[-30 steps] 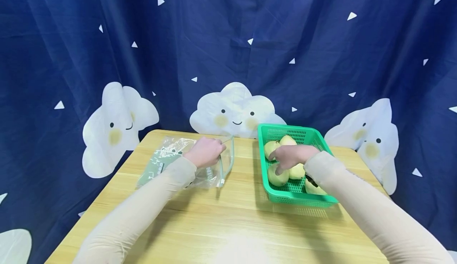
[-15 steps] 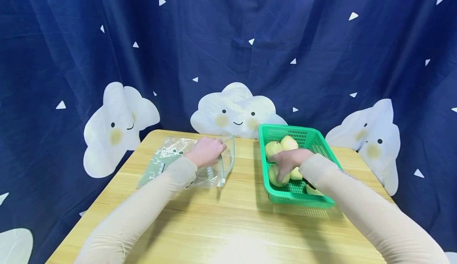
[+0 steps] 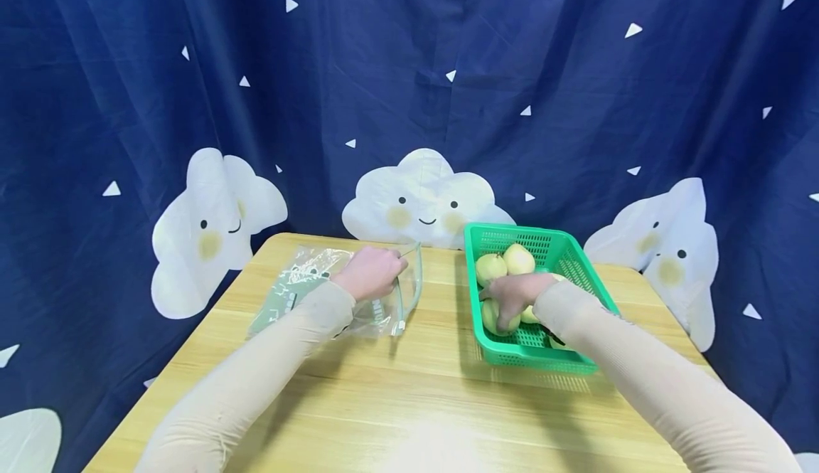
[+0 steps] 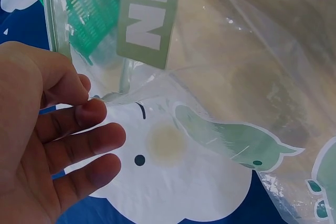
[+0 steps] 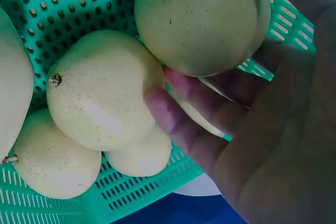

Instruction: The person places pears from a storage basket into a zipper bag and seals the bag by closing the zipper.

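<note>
On the left half of the table, my left hand (image 3: 370, 274) pinches the mouth edge of a clear zip bag (image 3: 281, 299) with green prints. The left wrist view shows its thumb and forefinger on the plastic, with the other fingers loosely bent. My right hand (image 3: 521, 294) reaches into a green plastic basket (image 3: 537, 358). Its thumb and fingers curl round a pale yellow-green pear (image 5: 202, 22) at the near left corner. One fingertip touches a neighbouring pear (image 5: 105, 90). Several more pears lie around them, some partly hidden by the hand and sleeve.
Both things lie on a light wooden table (image 3: 384, 402). Behind it hangs a dark blue curtain (image 3: 409, 103) with white clouds and triangles. Bare wood separates the bag from the basket. The basket's raised rim surrounds the pears.
My right hand has lowered slightly and moved toward me onto the near left pear, its fingers closing round it. The left hand keeps its pinch on the bag.
</note>
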Tool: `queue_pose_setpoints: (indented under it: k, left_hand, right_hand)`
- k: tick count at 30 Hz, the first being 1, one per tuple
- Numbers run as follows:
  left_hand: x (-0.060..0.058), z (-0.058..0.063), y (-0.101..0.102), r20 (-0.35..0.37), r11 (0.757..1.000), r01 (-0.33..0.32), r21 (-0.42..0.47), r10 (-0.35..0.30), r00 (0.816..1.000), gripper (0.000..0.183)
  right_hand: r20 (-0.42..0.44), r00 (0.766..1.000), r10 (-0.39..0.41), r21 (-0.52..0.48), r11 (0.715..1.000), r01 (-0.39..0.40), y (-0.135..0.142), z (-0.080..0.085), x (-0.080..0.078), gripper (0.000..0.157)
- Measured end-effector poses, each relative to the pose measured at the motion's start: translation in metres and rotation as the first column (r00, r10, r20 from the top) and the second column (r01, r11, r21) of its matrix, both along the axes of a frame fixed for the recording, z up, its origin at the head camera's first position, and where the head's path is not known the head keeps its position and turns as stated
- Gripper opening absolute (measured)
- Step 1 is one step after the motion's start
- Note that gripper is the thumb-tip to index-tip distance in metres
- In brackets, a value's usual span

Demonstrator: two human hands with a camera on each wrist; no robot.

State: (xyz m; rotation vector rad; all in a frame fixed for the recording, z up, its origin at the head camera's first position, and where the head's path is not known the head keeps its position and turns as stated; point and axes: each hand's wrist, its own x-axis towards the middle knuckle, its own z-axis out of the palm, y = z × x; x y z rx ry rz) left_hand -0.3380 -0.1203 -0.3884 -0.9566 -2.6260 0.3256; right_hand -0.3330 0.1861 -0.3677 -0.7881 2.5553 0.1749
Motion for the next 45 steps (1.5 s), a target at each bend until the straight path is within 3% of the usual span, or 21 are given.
queue_pose_setpoints:
  k: [10, 27, 40, 45]
  left_hand:
    - [0.004, 0.002, 0.001, 0.007, 1.000, -0.008, -0.010, 0.008, 1.000, 0.010]
    - [0.002, -0.003, 0.002, -0.006, 1.000, -0.014, -0.024, 0.014, 1.000, 0.009]
    - [0.003, -0.002, 0.003, 0.007, 0.999, -0.024, -0.032, 0.024, 1.000, 0.011]
    - [0.002, -0.003, 0.003, 0.020, 0.999, -0.032, -0.027, 0.033, 0.999, 0.010]
  right_hand:
    - [-0.001, 1.000, 0.012, -0.030, 0.999, -0.012, -0.001, -0.004, 0.000, 0.080]
    - [-0.027, 0.999, 0.030, -0.053, 0.998, -0.031, 0.001, -0.003, 0.004, 0.075]
    - [-0.037, 0.999, 0.010, -0.119, 0.993, -0.014, 0.003, 0.008, 0.007, 0.076]
    - [-0.058, 0.998, 0.037, -0.111, 0.993, -0.043, 0.002, 0.015, 0.007, 0.077]
